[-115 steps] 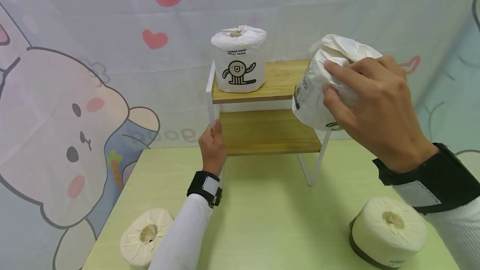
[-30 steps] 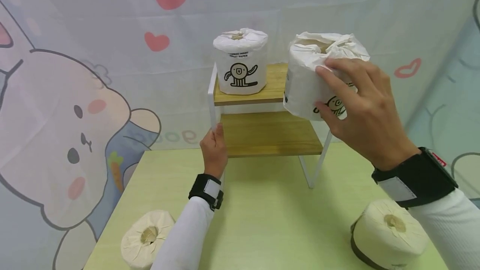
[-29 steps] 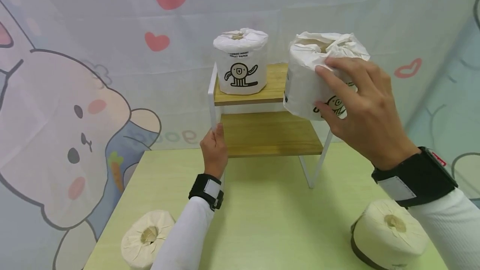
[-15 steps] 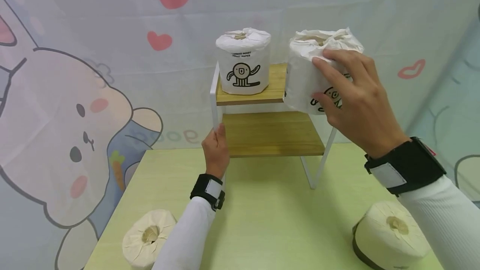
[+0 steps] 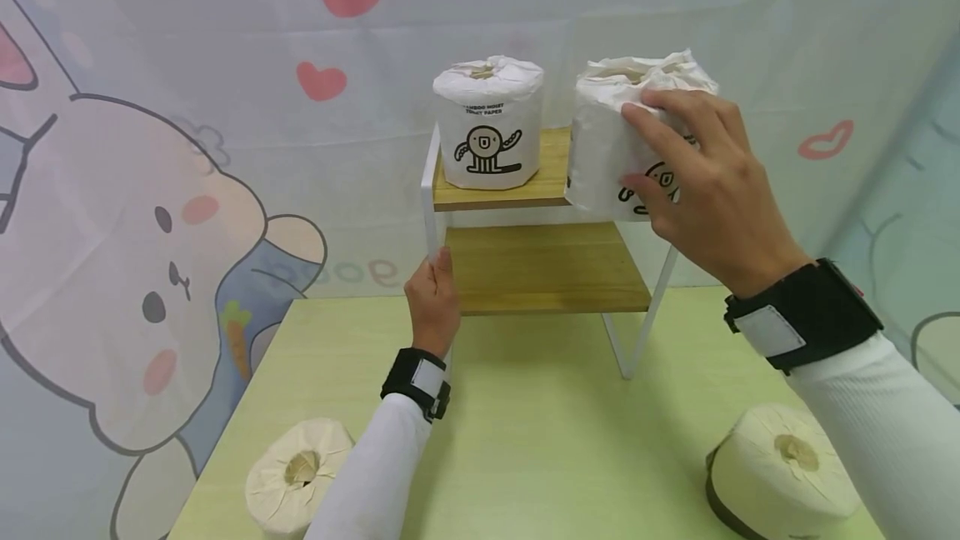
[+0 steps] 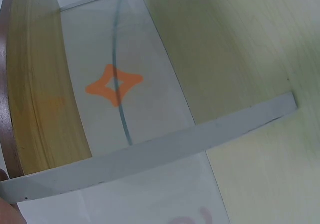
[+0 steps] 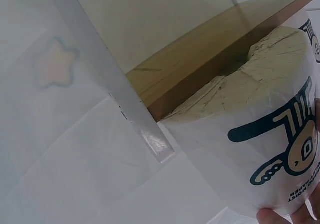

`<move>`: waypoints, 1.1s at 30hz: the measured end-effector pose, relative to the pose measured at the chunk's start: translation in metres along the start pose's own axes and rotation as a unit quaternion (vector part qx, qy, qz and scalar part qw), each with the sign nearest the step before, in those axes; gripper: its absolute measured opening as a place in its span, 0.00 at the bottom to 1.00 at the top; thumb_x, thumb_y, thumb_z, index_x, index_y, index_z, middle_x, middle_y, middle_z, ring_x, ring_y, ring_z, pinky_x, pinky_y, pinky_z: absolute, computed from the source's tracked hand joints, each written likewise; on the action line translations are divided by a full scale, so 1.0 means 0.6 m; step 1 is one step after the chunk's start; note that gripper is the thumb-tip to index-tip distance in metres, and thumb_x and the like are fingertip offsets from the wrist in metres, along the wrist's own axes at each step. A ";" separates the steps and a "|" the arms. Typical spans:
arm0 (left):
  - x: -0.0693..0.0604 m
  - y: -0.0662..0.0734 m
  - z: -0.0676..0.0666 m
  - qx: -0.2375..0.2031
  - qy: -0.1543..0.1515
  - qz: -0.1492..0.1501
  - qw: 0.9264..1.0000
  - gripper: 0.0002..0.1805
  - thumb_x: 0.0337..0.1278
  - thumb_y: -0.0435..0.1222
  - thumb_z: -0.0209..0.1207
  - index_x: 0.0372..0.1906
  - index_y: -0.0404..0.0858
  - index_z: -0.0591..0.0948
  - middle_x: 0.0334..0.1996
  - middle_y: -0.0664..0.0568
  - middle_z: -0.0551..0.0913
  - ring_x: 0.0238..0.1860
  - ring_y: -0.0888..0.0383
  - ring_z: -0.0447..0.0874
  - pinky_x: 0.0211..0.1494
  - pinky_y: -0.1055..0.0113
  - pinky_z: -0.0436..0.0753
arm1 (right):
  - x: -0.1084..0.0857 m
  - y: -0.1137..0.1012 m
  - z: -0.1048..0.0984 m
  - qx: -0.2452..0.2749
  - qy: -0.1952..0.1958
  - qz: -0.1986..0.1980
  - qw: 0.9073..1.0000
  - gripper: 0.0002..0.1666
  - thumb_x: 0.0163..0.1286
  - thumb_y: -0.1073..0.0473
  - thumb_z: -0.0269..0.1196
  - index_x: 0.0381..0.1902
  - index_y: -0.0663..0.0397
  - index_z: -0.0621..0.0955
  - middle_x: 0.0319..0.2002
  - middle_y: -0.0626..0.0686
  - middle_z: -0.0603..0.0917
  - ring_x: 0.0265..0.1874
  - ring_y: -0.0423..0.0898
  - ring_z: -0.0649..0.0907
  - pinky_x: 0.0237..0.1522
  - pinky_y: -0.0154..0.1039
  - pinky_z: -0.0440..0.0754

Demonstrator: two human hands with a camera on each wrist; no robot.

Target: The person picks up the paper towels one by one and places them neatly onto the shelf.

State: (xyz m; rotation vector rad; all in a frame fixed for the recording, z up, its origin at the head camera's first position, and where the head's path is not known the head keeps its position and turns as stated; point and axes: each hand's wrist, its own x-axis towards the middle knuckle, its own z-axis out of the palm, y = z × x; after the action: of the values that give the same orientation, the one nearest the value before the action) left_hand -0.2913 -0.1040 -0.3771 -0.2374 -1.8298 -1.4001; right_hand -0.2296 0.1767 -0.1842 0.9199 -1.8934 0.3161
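Note:
My right hand holds a paper-wrapped toilet paper roll, thumb and fingers spread over its side and upper rim. This roll hangs in front of the right end of the rack's top board. In the right wrist view its base overlaps the board's front edge; whether they touch I cannot tell. A matching roll stands upright on the board's left end, its printed figure facing forward. Low on the left, my left hand grips the rack's white metal side frame, seen as a bar in the left wrist view.
Beneath is the rack's lower wooden board. Two cream-wrapped rolls stand on the pale table: one roll front left, another roll front right. A printed cloth hangs behind.
The held roll has moved left to the rack's right end and turned more upright, its printed figure now facing forward. During the last second it rose slightly. My left hand keeps its hold.

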 end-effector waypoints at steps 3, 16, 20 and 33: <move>0.001 -0.001 0.000 0.003 0.001 0.001 1.000 0.28 0.80 0.47 0.48 0.19 0.41 0.60 0.15 0.58 0.56 0.15 0.60 0.54 0.21 0.66 0.55 | 0.002 0.003 0.002 0.014 0.004 0.013 1.000 0.39 0.55 0.75 0.75 0.66 0.65 0.75 0.64 0.66 0.72 0.64 0.66 0.68 0.67 0.52 0.68; -0.002 -0.005 0.001 0.000 -0.005 -0.001 1.000 0.27 0.81 0.45 0.48 0.19 0.41 0.60 0.15 0.57 0.56 0.15 0.60 0.55 0.21 0.66 0.55 | 0.005 0.018 0.011 0.007 -0.010 0.051 0.999 0.38 0.58 0.72 0.74 0.67 0.63 0.75 0.64 0.67 0.72 0.63 0.67 0.68 0.58 0.61 0.76; -0.002 -0.006 0.002 0.001 -0.004 -0.001 1.000 0.27 0.80 0.44 0.48 0.19 0.41 0.61 0.15 0.57 0.56 0.15 0.60 0.55 0.21 0.66 0.56 | 0.005 0.021 0.015 0.001 -0.010 0.047 0.999 0.38 0.59 0.72 0.73 0.67 0.63 0.75 0.64 0.68 0.72 0.63 0.67 0.68 0.56 0.62 0.77; 0.000 -0.006 0.000 0.006 -0.004 -0.003 1.000 0.27 0.81 0.43 0.48 0.19 0.41 0.61 0.14 0.57 0.56 0.15 0.60 0.55 0.20 0.66 0.55 | 0.016 0.030 0.036 0.001 -0.018 0.059 0.998 0.36 0.61 0.71 0.72 0.68 0.62 0.74 0.65 0.66 0.71 0.65 0.65 0.67 0.55 0.63 0.77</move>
State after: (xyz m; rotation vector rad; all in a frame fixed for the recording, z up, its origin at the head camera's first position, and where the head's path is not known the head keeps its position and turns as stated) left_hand -0.2934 -0.1052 -0.3800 -0.2318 -1.8475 -1.3942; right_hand -0.2590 0.1724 -0.1837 0.8220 -1.9854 0.3732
